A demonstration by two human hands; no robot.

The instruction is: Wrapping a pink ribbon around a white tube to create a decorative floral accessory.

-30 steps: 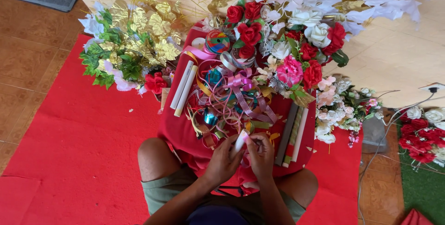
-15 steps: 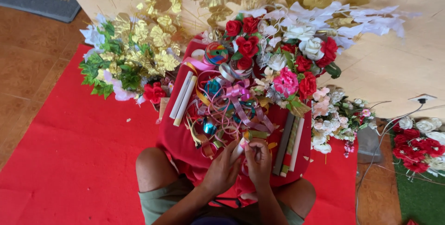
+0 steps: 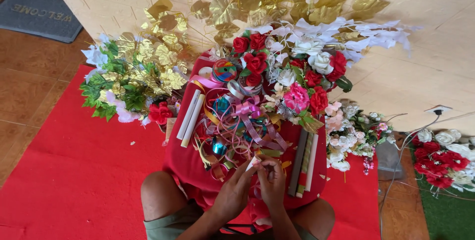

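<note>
I sit on the floor behind a low table draped in red cloth point(image 3: 185, 166). My left hand point(image 3: 236, 185) and my right hand point(image 3: 271, 183) meet at its near edge, both pinching one small pale piece point(image 3: 253, 163), seemingly paper or ribbon. Just beyond my fingers lies a tangle of curled ribbons point(image 3: 237, 128) in pink, purple, gold and teal. A multicoloured ribbon roll point(image 3: 224, 70) stands further back. White sticks point(image 3: 190, 120) lie at the left of the table, darker rolled sticks point(image 3: 304, 163) at the right.
Artificial red and white roses point(image 3: 297, 72) crowd the table's far end. Gold leaves and green foliage point(image 3: 133, 74) stand at the left, gold branches point(image 3: 277, 2) against the cream wall. More flowers point(image 3: 445, 156) lie right. A red carpet point(image 3: 74, 170) covers the floor; a grey doormat point(image 3: 39, 15) lies top left.
My hands stay together on the small pale piece, fingers shifting slightly. The view has tilted a little, so the table sits slightly further right.
</note>
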